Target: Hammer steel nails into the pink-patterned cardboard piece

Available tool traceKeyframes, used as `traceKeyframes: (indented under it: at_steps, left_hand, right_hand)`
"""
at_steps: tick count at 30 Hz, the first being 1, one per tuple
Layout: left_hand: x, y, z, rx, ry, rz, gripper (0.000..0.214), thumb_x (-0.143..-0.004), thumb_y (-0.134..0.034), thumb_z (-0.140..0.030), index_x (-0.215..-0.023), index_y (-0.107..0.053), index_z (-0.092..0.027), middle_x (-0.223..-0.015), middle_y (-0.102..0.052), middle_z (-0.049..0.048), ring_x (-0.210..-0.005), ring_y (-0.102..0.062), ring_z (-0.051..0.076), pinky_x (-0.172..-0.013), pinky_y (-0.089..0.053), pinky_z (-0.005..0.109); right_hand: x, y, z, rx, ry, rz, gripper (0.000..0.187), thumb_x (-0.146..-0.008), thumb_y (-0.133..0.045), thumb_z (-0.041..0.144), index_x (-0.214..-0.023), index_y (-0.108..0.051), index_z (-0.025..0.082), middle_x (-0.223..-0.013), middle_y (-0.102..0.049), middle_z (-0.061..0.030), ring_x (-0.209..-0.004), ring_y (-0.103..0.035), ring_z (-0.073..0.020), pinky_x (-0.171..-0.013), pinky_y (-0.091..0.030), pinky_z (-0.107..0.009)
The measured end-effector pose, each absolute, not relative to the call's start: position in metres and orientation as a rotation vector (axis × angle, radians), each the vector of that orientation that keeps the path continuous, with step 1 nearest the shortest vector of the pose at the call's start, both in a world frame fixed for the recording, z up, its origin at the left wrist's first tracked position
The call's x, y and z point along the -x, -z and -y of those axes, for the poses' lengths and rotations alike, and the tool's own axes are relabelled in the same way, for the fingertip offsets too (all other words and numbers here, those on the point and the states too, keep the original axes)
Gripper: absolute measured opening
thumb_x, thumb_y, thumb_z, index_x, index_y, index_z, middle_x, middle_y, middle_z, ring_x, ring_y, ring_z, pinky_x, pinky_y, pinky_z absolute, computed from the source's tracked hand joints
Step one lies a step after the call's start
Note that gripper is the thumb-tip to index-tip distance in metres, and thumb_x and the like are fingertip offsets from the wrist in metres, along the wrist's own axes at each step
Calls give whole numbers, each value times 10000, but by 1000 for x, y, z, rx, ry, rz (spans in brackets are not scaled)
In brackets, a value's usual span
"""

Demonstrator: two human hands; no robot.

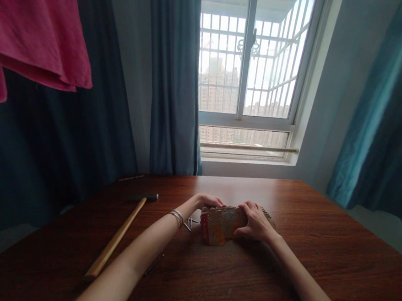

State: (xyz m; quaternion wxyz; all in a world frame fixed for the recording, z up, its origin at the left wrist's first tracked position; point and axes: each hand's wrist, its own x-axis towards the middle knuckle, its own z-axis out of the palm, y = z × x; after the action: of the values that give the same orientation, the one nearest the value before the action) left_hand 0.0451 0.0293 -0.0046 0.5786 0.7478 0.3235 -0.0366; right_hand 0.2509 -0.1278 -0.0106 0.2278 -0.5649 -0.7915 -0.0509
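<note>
Gripping the block (223,227) near its right end, the right hand (256,222) is partly closed, with the thumb on the near face and the fingers bent over the top edge. The left hand (209,200) is at the block's far left side; the fingertips are hidden behind it, so how far that hand is open, and whether it has hold of anything, I cannot tell. The block sits on the table (331,242), under the right hand and on the near side of the left; it is brown and speckled, with red at its left end and ridges at the end by the right palm. Bracelets (176,217) circle the left wrist. A few nails (191,223) lie just on the near side of the left hand, beside the block's red end, and a single nail (154,264) lies closer to the person, along the left forearm. Well to the left of the left hand lies a hammer (119,236), its dark head away from the person and its wooden handle slanting back toward them. Beyond both hands are a window (226,75) and a blue curtain (175,79).
</note>
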Motion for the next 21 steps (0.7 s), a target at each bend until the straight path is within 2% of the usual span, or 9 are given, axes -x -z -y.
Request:
traceKeyframes:
  at_steps: [9,14,21]
  left_hand:
    - [-45,6,-27,-1739,139,-824,180,-557,-574,-186,-723,-624,-136,-511,-545,-15,-429,-438,101,-402,-317,195]
    - [-46,7,-28,-1761,136,-780,204,-537,-575,-195,-726,-631,-143,-548,-574,-14,-457,-457,105,-423,-335,198]
    - [-49,-5,-16,-1812,100,-815,201,-538,-569,-186,-725,-624,-135,-538,-546,-21,-470,-449,102,-443,-339,205]
  right_hand:
    - [-253,7,129,1547,91,2205,645,-547,-681,576,-1073,-508,243,-981,-569,-52,-956,-505,-256,-951,-250,-422]
    - [-252,5,129,1527,87,2199,621,-541,-696,557,-1047,-516,244,-1083,-552,-64,-1017,-482,-263,-944,-259,-406]
    - [-252,1,131,1544,56,2200,560,-579,-685,539,-1028,-535,238,-985,-584,-60,-970,-503,-257,-949,-247,-408]
